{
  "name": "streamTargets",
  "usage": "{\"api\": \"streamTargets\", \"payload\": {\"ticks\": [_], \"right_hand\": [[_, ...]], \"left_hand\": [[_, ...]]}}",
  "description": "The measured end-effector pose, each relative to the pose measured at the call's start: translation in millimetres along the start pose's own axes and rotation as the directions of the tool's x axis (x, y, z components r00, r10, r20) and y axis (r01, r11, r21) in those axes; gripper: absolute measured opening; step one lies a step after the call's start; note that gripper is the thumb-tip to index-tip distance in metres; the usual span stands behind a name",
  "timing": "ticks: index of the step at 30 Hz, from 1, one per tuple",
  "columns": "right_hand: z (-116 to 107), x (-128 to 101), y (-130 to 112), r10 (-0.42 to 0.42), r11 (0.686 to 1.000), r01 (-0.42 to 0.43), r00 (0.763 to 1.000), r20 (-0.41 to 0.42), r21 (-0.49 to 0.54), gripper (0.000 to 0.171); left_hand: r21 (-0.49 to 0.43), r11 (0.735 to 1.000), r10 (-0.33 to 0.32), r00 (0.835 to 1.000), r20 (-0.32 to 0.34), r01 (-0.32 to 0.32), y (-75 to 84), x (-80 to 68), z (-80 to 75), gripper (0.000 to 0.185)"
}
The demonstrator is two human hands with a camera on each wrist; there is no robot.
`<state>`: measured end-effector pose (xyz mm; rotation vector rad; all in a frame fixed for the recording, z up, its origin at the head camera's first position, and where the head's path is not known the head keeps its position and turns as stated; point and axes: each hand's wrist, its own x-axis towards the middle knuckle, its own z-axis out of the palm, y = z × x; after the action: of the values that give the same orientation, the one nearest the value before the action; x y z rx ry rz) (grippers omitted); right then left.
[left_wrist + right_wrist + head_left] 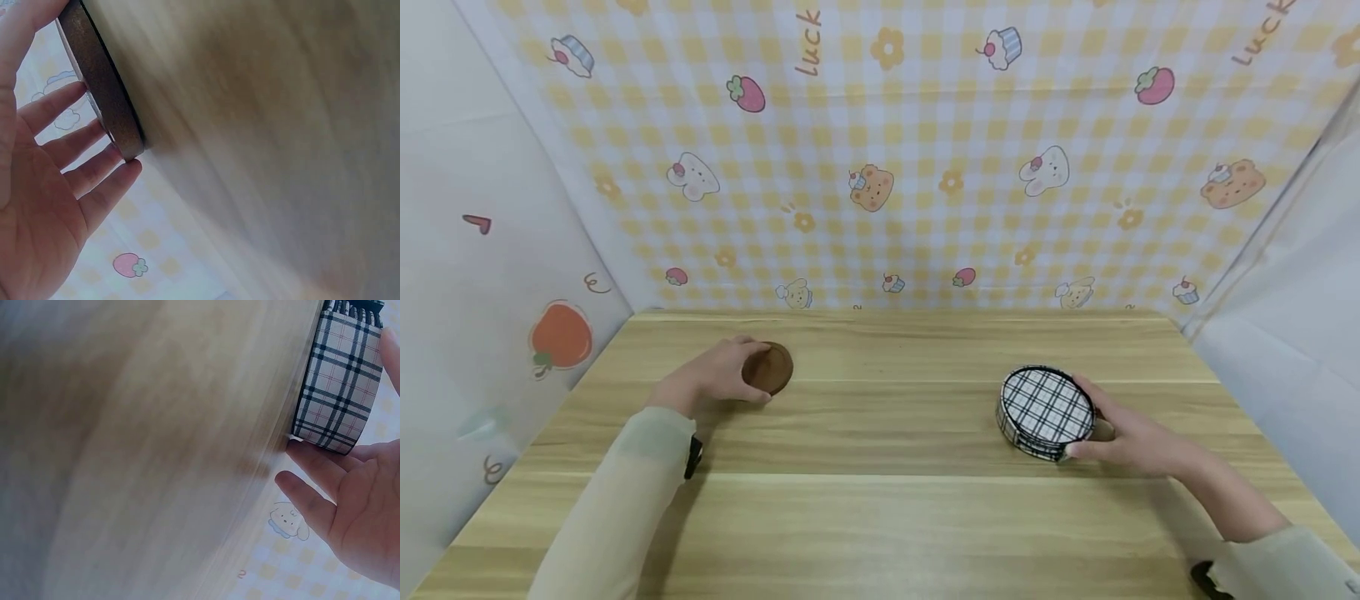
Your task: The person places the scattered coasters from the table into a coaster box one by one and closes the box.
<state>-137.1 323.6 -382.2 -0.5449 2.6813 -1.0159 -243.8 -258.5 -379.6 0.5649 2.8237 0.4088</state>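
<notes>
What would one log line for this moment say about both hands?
left hand: holds brown disc by its rim | right hand: holds plaid round box by its side | both on wooden table

Brown disc [769,367], black-and-white plaid tin [1045,412] — pale wood table [895,500]

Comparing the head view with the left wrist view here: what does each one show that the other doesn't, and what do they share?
Only the head view shows the right hand holding the round plaid box, both sleeves, and the whole wooden table with the checked backdrop behind it.

Only the left wrist view shows the brown disc's thick, cork-like edge close up, with the fingertips against its rim.

Both show the left hand on the brown disc, the table surface, and the checked backdrop.
</notes>
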Motion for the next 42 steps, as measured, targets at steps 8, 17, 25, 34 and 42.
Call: {"api": "streamTargets", "payload": {"ticks": [8,17,25,34,42], "right_hand": [[-0.2,1.0,0.3,0.008,1.000,-0.008,1.000,0.001,-0.004,0.105],[-0.1,1.1,-0.1,0.022,1.000,-0.022,1.000,0.005,-0.007,0.105],[0.2,0.8,-0.2,0.015,1.000,-0.015,1.000,-0.002,-0.011,0.106],[0.0,-0.1,-0.1,0.009,1.000,-0.009,1.000,-0.007,-0.021,0.105],[-0.4,-0.6,1.5,0.008,1.000,-0.008,1.000,-0.005,-0.022,0.105]], "left_hand": [[0.014,0.999,0.030,1.000,-0.006,-0.030,7.1,-1.3,1.4,0.089],[0.039,0.998,0.054,0.998,-0.026,-0.053,18.1,0.5,3.6,0.088],[0.070,0.994,0.086,0.996,-0.037,-0.083,35.5,2.1,5.7,0.088],[0.104,0.983,0.157,0.987,-0.034,-0.153,62.7,5.7,7.9,0.089],[0.110,0.971,0.218,0.976,-0.023,-0.214,88.4,9.0,9.9,0.090]]}}
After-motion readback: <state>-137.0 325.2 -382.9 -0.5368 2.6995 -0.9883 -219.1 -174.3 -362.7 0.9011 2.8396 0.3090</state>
